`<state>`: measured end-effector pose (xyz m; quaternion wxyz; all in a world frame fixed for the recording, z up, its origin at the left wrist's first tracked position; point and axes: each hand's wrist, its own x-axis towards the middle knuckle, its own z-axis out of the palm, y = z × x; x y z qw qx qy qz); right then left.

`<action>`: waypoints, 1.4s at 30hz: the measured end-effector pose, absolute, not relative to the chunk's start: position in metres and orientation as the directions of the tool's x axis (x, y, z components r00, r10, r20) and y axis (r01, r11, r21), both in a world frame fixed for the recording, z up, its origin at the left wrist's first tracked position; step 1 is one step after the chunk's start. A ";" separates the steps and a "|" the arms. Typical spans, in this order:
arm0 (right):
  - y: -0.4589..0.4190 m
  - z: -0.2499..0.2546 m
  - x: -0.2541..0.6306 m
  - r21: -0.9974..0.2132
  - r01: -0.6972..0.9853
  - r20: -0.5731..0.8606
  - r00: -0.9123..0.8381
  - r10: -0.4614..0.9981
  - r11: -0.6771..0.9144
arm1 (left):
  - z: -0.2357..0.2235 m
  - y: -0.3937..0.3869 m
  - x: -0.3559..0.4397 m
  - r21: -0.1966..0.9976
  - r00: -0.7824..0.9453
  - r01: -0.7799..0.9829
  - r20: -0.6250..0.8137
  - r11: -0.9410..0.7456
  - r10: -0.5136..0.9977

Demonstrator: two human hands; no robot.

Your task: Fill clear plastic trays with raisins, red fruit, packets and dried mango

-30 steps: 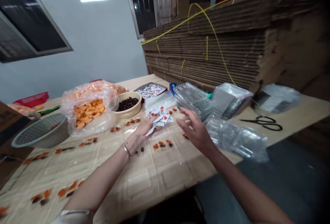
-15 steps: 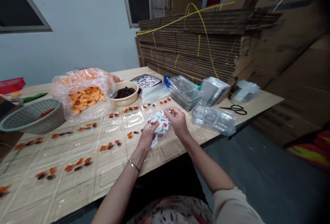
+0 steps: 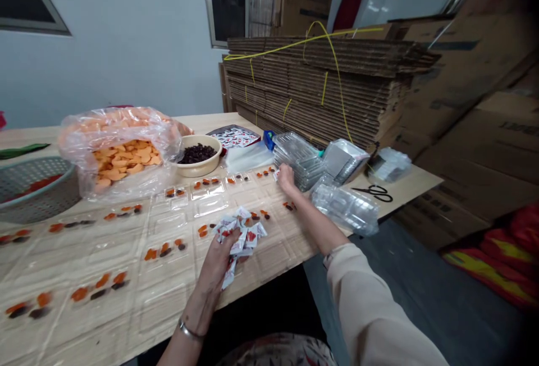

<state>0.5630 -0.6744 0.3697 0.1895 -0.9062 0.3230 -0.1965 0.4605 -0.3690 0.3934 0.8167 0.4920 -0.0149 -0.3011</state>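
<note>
A bunch of small white sachets (image 3: 241, 232) with red print is gripped in my left hand (image 3: 219, 256), held above the near side of the table. My right hand (image 3: 286, 178) is stretched out to the far row of clear plastic trays (image 3: 213, 204), its fingers closed on a sachet (image 3: 276, 175) that shows at the fingertips. The trays lie side by side across the table. Many compartments hold orange dried pieces (image 3: 164, 250) and dark dried fruit (image 3: 97, 294). Just right of my right hand stands a stack of clear plastic containers (image 3: 300, 159).
Behind lie a bag of orange pieces (image 3: 122, 161), a cream bowl of dark fruit (image 3: 197, 169), a tray of sachets (image 3: 234, 136) and a grey-green basket (image 3: 37, 197). Black scissors (image 3: 375, 191) lie right. Flattened cardboard boxes (image 3: 315, 85) are stacked at the back.
My right hand has left the bunch with a sachet and reached forward to the far tray row. My left hand, still holding the bunch, has shifted left and lower in view.
</note>
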 end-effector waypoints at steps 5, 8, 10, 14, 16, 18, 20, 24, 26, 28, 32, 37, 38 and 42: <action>-0.661 0.381 0.562 -0.493 -0.467 0.195 0.763 -0.616 -0.734 | 0.396 -0.363 0.464 0.834 0.831 0.452 -0.265 0.317 -0.490; -0.638 0.396 0.546 -0.545 -0.348 0.183 0.839 -0.513 -0.763 | 0.392 -0.364 0.469 0.840 0.839 0.433 -0.243 0.327 -0.488; -0.615 0.406 0.527 -0.639 -0.212 0.126 0.919 -0.373 -0.739 | 0.390 -0.366 0.472 0.841 0.838 0.427 -0.229 0.334 -0.495; -0.569 0.420 0.477 -0.957 0.034 0.004 0.994 0.106 -0.287 | 0.387 -0.375 0.474 0.862 0.828 0.397 -0.188 0.316 -0.529; -0.556 0.419 0.462 -0.992 0.032 0.013 0.988 0.157 -0.123 | 0.385 -0.379 0.474 0.862 0.824 0.394 -0.179 0.317 -0.538; -0.555 0.414 0.460 -0.996 0.041 0.035 0.997 0.073 -0.076 | 0.383 -0.380 0.474 0.850 0.819 0.414 -0.193 0.324 -0.541; -0.567 0.406 0.471 -0.990 0.041 0.055 0.994 -0.096 -0.136 | 0.381 -0.378 0.474 0.828 0.815 0.452 -0.233 0.332 -0.531; -0.615 0.394 0.519 -0.882 -0.169 0.076 0.869 -0.488 -0.440 | 0.381 -0.371 0.474 0.748 0.812 0.535 -0.326 0.393 -0.483; -0.638 0.388 0.544 -0.825 -0.267 0.078 0.820 -0.568 -0.499 | 0.382 -0.369 0.474 0.710 0.811 0.553 -0.337 0.437 -0.479; -0.653 0.381 0.562 -0.767 -0.341 0.082 0.788 -0.610 -0.544 | 0.381 -0.368 0.474 0.683 0.811 0.557 -0.323 0.473 -0.488; -0.660 0.365 0.577 -0.633 -0.457 0.092 0.757 -0.647 -0.625 | 0.377 -0.364 0.474 0.670 0.808 0.561 -0.317 0.486 -0.496; -0.645 0.368 0.571 -0.522 -0.522 0.101 0.747 -0.657 -0.674 | 0.377 -0.359 0.474 0.686 0.814 0.545 -0.294 0.483 -0.501; -0.640 0.373 0.567 -0.514 -0.512 0.105 0.759 -0.643 -0.688 | 0.377 -0.358 0.474 0.685 0.816 0.541 -0.290 0.487 -0.500; -0.610 0.398 0.538 -0.548 -0.372 0.072 0.871 -0.486 -0.749 | 0.378 -0.357 0.474 0.689 0.826 0.530 -0.287 0.494 -0.485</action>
